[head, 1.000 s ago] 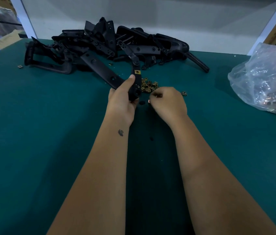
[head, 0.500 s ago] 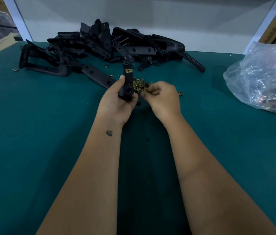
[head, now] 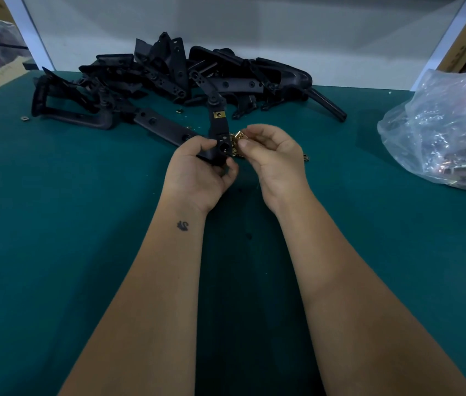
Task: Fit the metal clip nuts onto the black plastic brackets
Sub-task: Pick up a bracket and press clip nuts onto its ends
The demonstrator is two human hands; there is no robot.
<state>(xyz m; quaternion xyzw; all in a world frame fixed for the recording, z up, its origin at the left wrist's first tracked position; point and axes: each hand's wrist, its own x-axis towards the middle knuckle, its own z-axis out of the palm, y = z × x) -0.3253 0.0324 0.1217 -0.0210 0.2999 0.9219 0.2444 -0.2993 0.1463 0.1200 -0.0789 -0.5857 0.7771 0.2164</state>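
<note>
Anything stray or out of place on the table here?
Yes: a lone clip nut lies far left by the bracket pile, and another sits in front of it, both apart from the main heap.

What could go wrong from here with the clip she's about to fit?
1. The right hand only pinches the clip nut at its fingertips; it could slip and drop onto the green table.
2. The left hand grips the black bracket near one end, so pushing may twist it.
</note>
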